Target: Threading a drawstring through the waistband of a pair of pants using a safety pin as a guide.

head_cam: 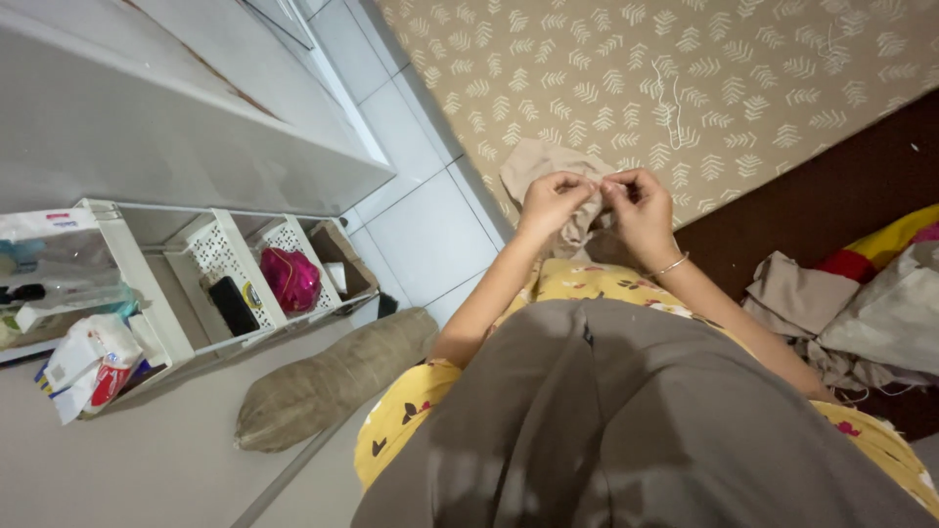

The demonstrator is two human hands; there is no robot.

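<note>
A beige cloth (548, 171) sat at upper centre of the frame, bunched over the leaf-print mattress (685, 78), and both hands were on it. The left hand (553, 200) pinched its top edge, fingers curled tight; the right hand (641, 205), a thin bangle (673, 264) at the wrist, gripped the same edge just beside it, fingertips almost meeting. Below them spread a yellow floral garment (587, 284) and a grey drape (626, 420). At right lay a pile of clothes (841, 303) on dark brown. At lower left a tan bolster (328, 386) rested on the floor, and a white shelf (186, 284) at left held a pink bag (291, 279).
</note>
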